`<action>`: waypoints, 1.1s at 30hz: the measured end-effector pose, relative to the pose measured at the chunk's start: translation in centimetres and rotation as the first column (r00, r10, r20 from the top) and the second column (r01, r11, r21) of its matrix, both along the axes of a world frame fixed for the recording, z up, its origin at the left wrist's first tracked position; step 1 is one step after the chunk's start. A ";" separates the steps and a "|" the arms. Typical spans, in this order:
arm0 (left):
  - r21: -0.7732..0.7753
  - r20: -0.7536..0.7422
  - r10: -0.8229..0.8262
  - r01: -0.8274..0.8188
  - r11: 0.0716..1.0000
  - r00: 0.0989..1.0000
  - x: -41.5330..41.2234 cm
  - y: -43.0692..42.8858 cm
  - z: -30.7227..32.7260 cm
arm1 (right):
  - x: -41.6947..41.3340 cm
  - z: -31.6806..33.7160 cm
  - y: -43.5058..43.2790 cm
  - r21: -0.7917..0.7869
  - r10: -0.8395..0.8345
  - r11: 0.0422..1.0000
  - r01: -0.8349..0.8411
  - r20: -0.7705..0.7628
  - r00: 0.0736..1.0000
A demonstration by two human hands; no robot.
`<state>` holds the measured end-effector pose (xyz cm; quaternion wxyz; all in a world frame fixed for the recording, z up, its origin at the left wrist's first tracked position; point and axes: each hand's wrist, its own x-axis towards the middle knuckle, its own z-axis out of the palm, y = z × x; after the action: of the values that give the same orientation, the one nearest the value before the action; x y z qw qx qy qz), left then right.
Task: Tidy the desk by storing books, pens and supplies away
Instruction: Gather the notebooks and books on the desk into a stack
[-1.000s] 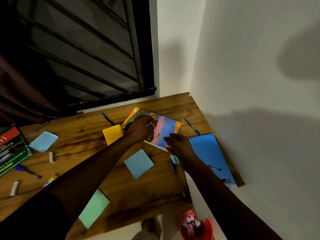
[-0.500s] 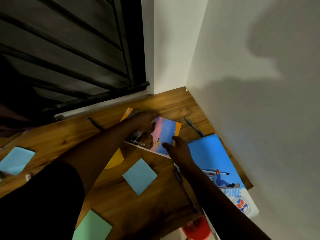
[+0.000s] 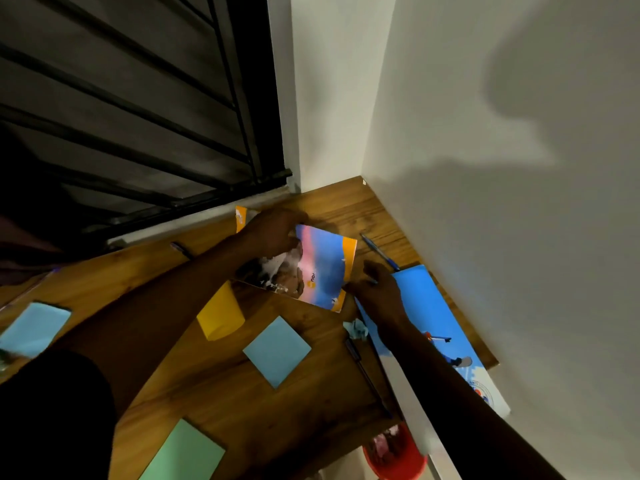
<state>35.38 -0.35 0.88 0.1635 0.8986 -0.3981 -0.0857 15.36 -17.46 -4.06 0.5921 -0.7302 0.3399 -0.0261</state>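
The orange-edged book point(image 3: 325, 268), pink-and-blue cover up, sits skewed, gripped at its far left part by the left hand point(image 3: 273, 233). Right of the grip lie a blue pen point(image 3: 379, 252) and a blue book point(image 3: 426, 306). Nearer than the grip lie a yellow note point(image 3: 221, 317), a blue note point(image 3: 277, 351) and a green note point(image 3: 183, 455).

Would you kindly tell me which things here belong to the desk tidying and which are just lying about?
Belong to the job: orange-edged book, gripped by the left hand; blue skier book; blue pen; dark pen; yellow note; blue note; green note.
Just lying about: red bucket, off the desk; window bars.
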 end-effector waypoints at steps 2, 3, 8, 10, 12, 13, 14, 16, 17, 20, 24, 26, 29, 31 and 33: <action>-0.051 0.023 -0.011 0.013 0.999 1.000 -0.9 0.7 1.9 | -0.1 0.9 -0.8 0.030 0.035 0.999 -0.036 0.042 0.999; -0.085 0.040 -0.018 0.022 0.996 0.999 -1.5 1.0 2.8 | -0.1 1.2 -1.4 0.054 0.060 0.996 -0.064 0.079 0.995; -0.310 0.084 -0.046 0.070 0.948 0.995 -5.8 1.4 7.1 | -1.1 3.5 -4.5 0.132 0.096 0.983 -0.129 0.231 0.968; -0.395 0.062 -0.026 0.048 0.918 0.998 -7.2 0.8 8.3 | -1.9 4.6 -5.6 0.162 0.062 0.980 -0.114 0.298 0.953; -0.487 -0.001 -0.004 0.003 0.874 1.000 -8.3 0.0 9.2 | -2.8 5.4 -6.5 0.214 0.032 0.971 -0.110 0.338 0.941; -0.530 -0.042 0.006 -0.027 0.848 0.999 -9.0 -0.5 9.5 | -3.3 5.7 -7.0 0.240 0.020 0.964 -0.110 0.349 0.937; -0.566 -0.084 0.014 -0.059 0.823 0.996 -9.8 -1.2 9.8 | -3.9 6.0 -7.4 0.270 0.011 0.956 -0.117 0.364 0.931; -0.632 -0.176 0.029 -0.136 0.763 0.984 -11.4 -2.5 10.0 | -5.1 6.6 -8.1 0.333 0.009 0.931 -0.151 0.391 0.920; -0.660 -0.230 0.038 -0.185 0.728 0.972 -12.2 -3.2 9.8 | -5.8 6.7 -8.5 0.361 0.016 0.915 -0.179 0.411 0.911; -0.679 -0.441 0.102 -0.406 0.612 0.892 -14.8 -5.2 8.4 | -7.8 7.0 -9.9 0.382 0.024 0.900 -0.210 0.438 0.899; -0.507 -0.723 0.226 -0.724 0.468 0.653 -17.7 -7.0 4.4 | -10.3 7.1 -11.5 0.294 0.074 0.935 -0.201 0.390 0.918; -0.415 -0.806 0.247 -0.810 0.413 0.539 -19.2 -7.6 2.6 | -11.4 7.1 -12.3 0.249 0.118 0.943 -0.221 0.371 0.921; -0.291 -0.885 0.249 -0.884 0.366 0.394 -22.1 -8.6 0.6 | -12.8 6.6 -13.3 0.161 0.177 0.956 -0.246 0.351 0.920; -0.242 -0.903 0.248 -0.891 0.384 0.352 -24.2 -9.3 -0.4 | -13.4 6.3 -13.8 0.138 0.178 0.961 -0.240 0.355 0.918; -0.211 -0.920 0.233 -0.899 0.384 0.316 -26.0 -9.9 -1.1 | -14.0 5.9 -14.2 0.087 0.196 0.967 -0.240 0.347 0.917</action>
<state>9.42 -10.22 -0.18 0.6698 0.6981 0.1102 -0.2278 1.35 -31.68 1.79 0.6861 -0.7088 0.1517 -0.0618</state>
